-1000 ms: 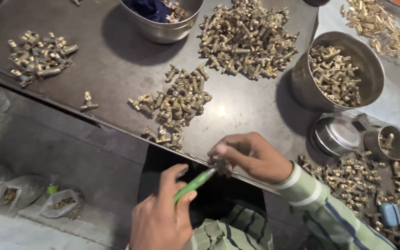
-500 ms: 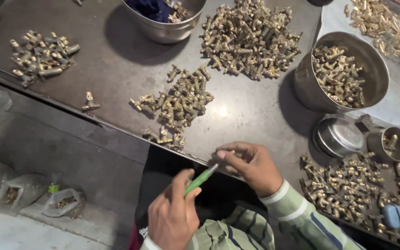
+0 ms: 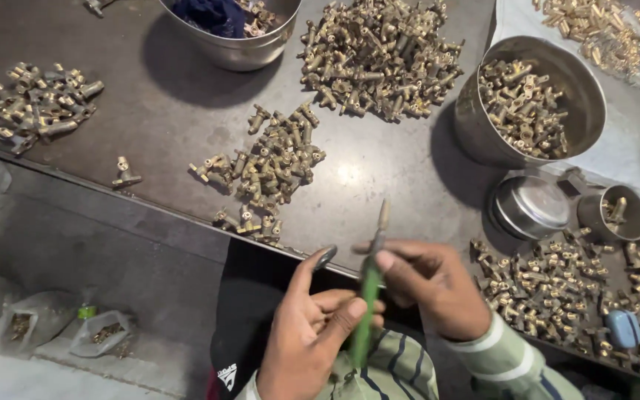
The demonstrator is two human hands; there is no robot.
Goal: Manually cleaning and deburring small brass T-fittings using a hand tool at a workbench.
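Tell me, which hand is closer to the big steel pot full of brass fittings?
Right. The right hand lies below the big steel pot, slightly to its left. The left hand, with its grip on the green-handled tool, sits farther down and farther left.

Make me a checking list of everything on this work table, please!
Surface: dark metal table, scuffed, with a shiny glare spot.
Job's things: green-handled tool held upright between both hands; nearest pile of brass fittings lies just beyond.
Clutter: bigger brass pile, small pile at far left, steel pot of fittings, steel bowl with blue cloth, small steel cup, more fittings at right.
Grippers: left hand grips the tool's handle; right hand pinches it higher up.
Cables: nothing seen.
Surroundings: plastic bags of small parts on the floor.
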